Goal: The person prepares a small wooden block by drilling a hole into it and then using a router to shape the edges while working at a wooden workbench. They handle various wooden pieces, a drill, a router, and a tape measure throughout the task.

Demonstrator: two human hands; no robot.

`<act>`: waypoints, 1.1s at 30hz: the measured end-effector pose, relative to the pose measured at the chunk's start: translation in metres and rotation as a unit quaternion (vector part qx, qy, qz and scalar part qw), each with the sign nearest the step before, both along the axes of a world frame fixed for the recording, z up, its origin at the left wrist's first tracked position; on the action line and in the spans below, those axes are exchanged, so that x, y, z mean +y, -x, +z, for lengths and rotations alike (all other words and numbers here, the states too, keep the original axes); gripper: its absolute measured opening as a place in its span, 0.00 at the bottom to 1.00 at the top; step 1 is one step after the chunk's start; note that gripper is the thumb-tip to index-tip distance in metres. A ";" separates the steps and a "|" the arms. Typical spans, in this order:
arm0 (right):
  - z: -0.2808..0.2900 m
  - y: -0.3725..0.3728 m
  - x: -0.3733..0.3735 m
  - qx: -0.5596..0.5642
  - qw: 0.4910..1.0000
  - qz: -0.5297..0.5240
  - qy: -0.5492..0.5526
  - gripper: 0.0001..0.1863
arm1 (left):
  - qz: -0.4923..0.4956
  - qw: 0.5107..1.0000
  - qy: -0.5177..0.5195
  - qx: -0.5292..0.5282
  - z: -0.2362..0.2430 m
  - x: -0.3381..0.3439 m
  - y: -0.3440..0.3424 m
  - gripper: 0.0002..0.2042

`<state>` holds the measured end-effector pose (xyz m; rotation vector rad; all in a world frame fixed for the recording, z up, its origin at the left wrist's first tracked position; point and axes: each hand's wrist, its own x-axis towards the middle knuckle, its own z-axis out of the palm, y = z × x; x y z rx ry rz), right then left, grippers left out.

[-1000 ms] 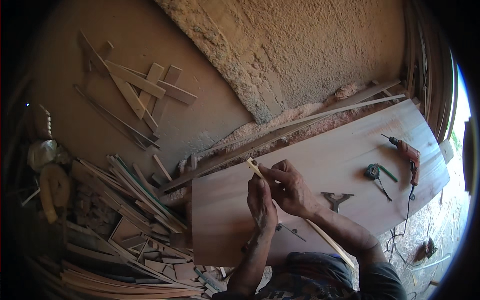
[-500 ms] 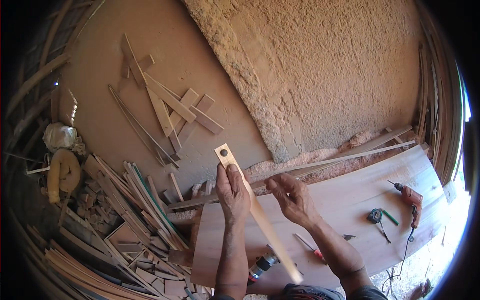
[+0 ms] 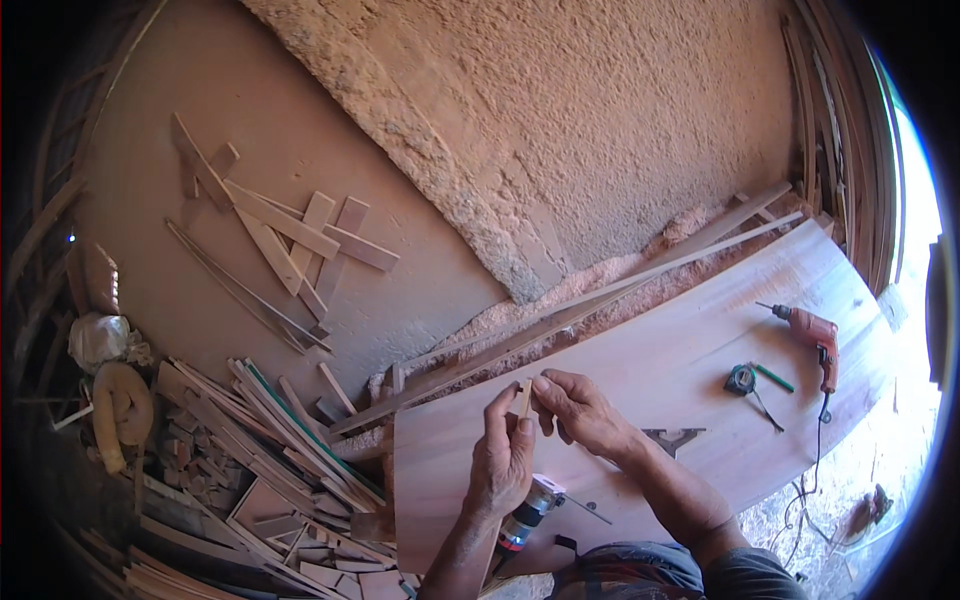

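My left hand (image 3: pixel 502 462) is closed around a narrow light wooden strip (image 3: pixel 526 399), now turned nearly edge-on above the board. A small dark round knob (image 3: pixel 517 388) sticks out from the strip's left side, by my fingertips. My right hand (image 3: pixel 582 412) comes in from the right, thumb and fingers pinched together against the strip's other side. What lies between those right fingertips is hidden. Below my hands, a cordless drill (image 3: pixel 527 516) lies on the wide pale wooden board (image 3: pixel 450 450). A dark Y-shaped piece (image 3: pixel 675 440) shows partly beside my right forearm.
A red corded drill (image 3: pixel 815 340), a tape measure (image 3: pixel 741 380) and a green pencil-like stick (image 3: pixel 774 377) lie on the board's right. Wood strips (image 3: pixel 270 430) crowd the left. Loose slats (image 3: pixel 290 232) lie on the floor beyond, and a sawdust heap (image 3: pixel 600 130) spreads behind.
The strip has turned from lying lengthwise in view to nearly edge-on. Both hands have moved lower, and my right hand has come up against the strip. The whole view has shifted.
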<state>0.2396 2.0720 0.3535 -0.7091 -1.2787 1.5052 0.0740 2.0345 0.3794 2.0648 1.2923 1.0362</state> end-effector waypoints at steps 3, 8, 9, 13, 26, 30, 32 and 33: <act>-0.030 -0.001 -0.012 0.036 0.999 -0.001 0.022 0.19 | 0.012 0.997 0.072 -0.007 -0.025 -0.012 -0.003 0.23; -0.073 0.003 -0.019 0.095 0.995 -0.027 -0.008 0.15 | 0.015 0.997 0.078 -0.023 -0.056 -0.020 -0.006 0.23; -0.078 0.005 -0.020 0.116 0.992 -0.038 -0.016 0.13 | 0.011 0.997 0.074 -0.029 -0.060 -0.020 -0.007 0.23; -0.077 0.006 -0.032 0.183 0.978 -0.054 0.090 0.15 | 0.015 0.993 0.085 -0.076 -0.073 -0.021 -0.008 0.22; -0.110 0.008 -0.037 0.164 0.981 -0.095 0.030 0.16 | -0.002 0.995 0.074 -0.074 -0.099 -0.025 -0.019 0.24; -0.106 0.015 -0.046 0.247 0.958 -0.087 0.119 0.15 | 0.018 0.989 0.115 -0.096 -0.101 -0.027 -0.015 0.24; -0.107 0.003 -0.047 0.242 0.950 -0.004 0.198 0.14 | 0.011 0.988 0.131 -0.082 -0.101 -0.027 -0.011 0.24; -0.110 0.002 -0.046 0.226 0.956 0.004 0.187 0.14 | 0.007 0.988 0.138 -0.075 -0.101 -0.027 -0.009 0.24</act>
